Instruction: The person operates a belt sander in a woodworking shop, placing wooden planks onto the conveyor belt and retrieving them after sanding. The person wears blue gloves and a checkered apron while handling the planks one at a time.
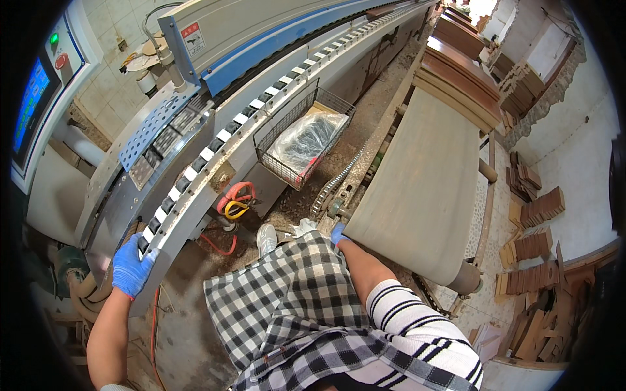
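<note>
My left hand (132, 266), in a blue glove, is at the near end of a long roller rail (225, 135) with black and white rollers. Its fingers and thumb lie to either side of the rail's end and grip it. On the other side, my right hand (338, 236), also blue-gloved, is low beside the near corner of a belt conveyor (417, 176). Only part of that hand shows, and its fingers are hidden. A black-and-white checked apron (287, 274) covers my lap between the two arms.
A wire basket (261, 151) holding clear plastic wrap hangs off the rail. Below it are coiled orange and yellow hoses (236, 199). A control panel (36, 107) stands far left. Brown boards (456, 81) are stacked on the conveyor's far end; more board stacks (538, 208) line the right wall.
</note>
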Demonstrator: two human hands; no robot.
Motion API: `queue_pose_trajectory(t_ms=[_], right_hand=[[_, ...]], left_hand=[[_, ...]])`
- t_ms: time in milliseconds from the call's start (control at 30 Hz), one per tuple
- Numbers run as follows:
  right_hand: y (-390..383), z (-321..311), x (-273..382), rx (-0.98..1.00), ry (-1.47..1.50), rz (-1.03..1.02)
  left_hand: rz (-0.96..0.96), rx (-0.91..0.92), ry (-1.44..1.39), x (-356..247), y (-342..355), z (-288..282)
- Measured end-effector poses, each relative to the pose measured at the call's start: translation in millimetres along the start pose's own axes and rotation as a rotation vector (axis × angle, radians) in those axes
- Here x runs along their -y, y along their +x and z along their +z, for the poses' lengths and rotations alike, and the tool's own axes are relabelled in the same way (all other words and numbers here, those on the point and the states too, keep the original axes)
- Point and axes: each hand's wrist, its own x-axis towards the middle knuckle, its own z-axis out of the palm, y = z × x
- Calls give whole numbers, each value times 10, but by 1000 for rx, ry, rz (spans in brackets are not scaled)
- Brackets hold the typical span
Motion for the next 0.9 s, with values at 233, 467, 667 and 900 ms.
queue_pose_trajectory(t_ms=[233, 467, 667, 900], right_hand=[[179, 280, -160, -126, -160, -76], [151, 304, -159, -200, -52, 2], [92, 195, -116, -144, 141, 37], [-305, -193, 96, -143, 180, 72]], left_hand=[[16, -8, -13, 4, 36, 5], [6, 1, -16, -24, 28, -13], [8, -3, -19, 5, 33, 3], [1, -7, -24, 17, 18, 14]])
